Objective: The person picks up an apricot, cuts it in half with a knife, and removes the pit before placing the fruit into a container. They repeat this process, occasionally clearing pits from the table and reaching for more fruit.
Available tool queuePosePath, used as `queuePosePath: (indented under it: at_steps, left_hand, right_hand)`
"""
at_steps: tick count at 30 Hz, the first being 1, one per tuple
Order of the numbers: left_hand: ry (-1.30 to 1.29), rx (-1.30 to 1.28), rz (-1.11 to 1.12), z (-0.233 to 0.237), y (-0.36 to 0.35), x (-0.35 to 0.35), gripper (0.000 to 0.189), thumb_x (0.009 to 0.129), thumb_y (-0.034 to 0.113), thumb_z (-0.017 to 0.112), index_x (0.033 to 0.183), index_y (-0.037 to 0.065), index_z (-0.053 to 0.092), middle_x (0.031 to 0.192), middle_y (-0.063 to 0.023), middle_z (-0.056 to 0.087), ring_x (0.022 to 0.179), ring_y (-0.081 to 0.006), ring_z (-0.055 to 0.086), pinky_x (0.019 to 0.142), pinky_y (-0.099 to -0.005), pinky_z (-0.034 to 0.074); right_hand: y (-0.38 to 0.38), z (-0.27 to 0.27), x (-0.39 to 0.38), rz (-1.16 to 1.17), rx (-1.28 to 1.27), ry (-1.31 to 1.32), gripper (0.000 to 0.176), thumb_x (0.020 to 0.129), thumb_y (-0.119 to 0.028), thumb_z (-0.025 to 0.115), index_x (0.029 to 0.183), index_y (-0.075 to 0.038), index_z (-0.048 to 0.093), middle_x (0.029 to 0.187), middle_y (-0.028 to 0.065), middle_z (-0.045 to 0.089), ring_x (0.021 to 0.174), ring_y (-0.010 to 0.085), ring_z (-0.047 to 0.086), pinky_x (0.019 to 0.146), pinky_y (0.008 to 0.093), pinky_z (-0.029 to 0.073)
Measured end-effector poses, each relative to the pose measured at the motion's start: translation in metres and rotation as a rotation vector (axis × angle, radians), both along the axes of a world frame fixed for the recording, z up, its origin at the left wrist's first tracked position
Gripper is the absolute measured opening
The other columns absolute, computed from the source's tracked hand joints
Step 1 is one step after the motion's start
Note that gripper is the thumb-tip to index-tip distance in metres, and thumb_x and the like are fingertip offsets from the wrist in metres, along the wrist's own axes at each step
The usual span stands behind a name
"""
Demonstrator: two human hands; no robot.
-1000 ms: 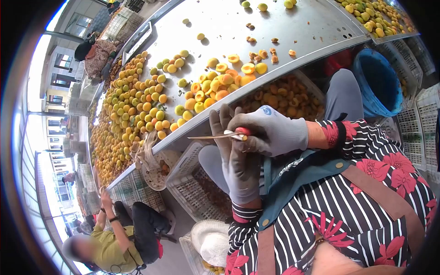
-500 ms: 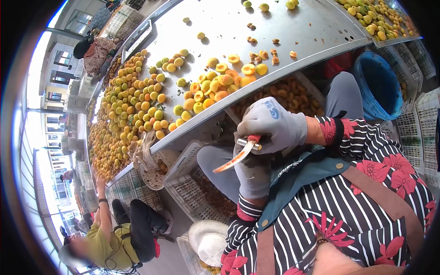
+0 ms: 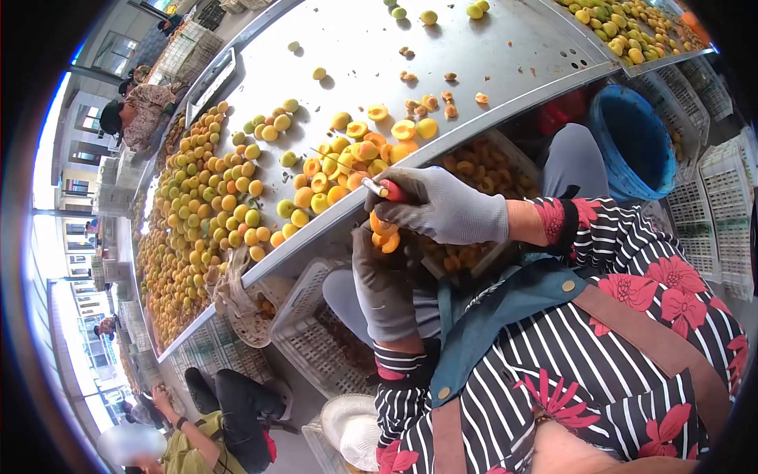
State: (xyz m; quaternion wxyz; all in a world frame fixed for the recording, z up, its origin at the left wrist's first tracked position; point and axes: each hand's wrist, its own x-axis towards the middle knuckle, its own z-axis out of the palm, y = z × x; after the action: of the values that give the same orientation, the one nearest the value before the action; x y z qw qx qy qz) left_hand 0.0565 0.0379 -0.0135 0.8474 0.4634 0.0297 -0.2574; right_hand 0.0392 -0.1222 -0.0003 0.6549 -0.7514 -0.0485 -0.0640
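A split apricot [image 3: 382, 225] is held in the left hand [image 3: 384, 288], just above its curled fingers, with its orange cut faces showing. The left hand is partly closed around the fruit; how the thumb is set cannot be told. The right hand [image 3: 442, 207] is closed around the red handle of a knife [image 3: 391, 190], and nothing else can be seen in its grip.

The apricot lies directly below the curled fingers of the right hand in the view, so close that contact between them cannot be ruled out. The two halves are stacked one above the other, the line through them running roughly along the left forearm. The knife is pointed away from the body, its thin blade seen nearly edge-on against the heap of apricots [image 3: 347, 162] on the desk [image 3: 339, 47]. The blade is thus directed past the held fruit rather than into it.

Both hands are held on the near side of the desk's edge. Cut fruit [image 3: 493, 175] is seen below that edge, beside the right hand, while a white basket [image 3: 308, 357] stands on the left hand's side.
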Motion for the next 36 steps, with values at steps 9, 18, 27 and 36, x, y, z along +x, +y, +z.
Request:
queuePosePath:
  at_steps: [9,18,27,36]
  left_hand:
    - [-0.371,0.138,-0.003,-0.005,-0.007,-0.001,0.053,0.107,0.040,0.049,0.143,0.001,0.050,0.135,-0.0097,0.058,0.121,-0.0173,0.057,0.098,-0.0301,0.051]
    - [-0.481,0.212,-0.024,-0.042,-0.005,-0.012,0.039,0.108,0.021,0.045,0.140,-0.001,0.052,0.130,-0.0095,0.062,0.116,-0.0166,0.060,0.101,-0.0314,0.051]
    - [-0.043,-0.200,-0.202,-0.033,0.012,0.003,0.032,0.107,0.019,0.047,0.132,0.002,0.058,0.124,-0.0079,0.064,0.097,-0.0109,0.064,0.079,-0.0232,0.055]
    - [-0.981,0.729,0.005,-0.001,-0.005,0.001,0.038,0.101,0.013,0.055,0.136,-0.002,0.055,0.128,-0.0122,0.063,0.118,-0.0213,0.061,0.102,-0.0347,0.049]
  right_hand:
    - [0.003,-0.008,-0.008,-0.157,0.000,-0.081,0.033,0.099,-0.022,0.067,0.122,0.000,0.058,0.102,0.0136,0.066,0.094,0.0145,0.062,0.085,0.0317,0.051]
    - [0.004,-0.018,-0.012,-0.036,-0.143,-0.197,0.029,0.097,-0.011,0.061,0.124,-0.002,0.054,0.098,0.0201,0.067,0.090,0.0350,0.068,0.079,0.0370,0.053]
    - [-0.008,-0.016,-0.010,0.121,-0.116,-0.160,0.034,0.096,-0.013,0.066,0.125,-0.001,0.054,0.103,0.0178,0.068,0.091,0.0276,0.068,0.083,0.0354,0.053]
    - [-0.007,-0.013,0.006,0.007,0.020,-0.108,0.026,0.097,-0.023,0.067,0.104,0.001,0.060,0.094,0.0201,0.068,0.082,0.0346,0.065,0.077,0.0396,0.051]
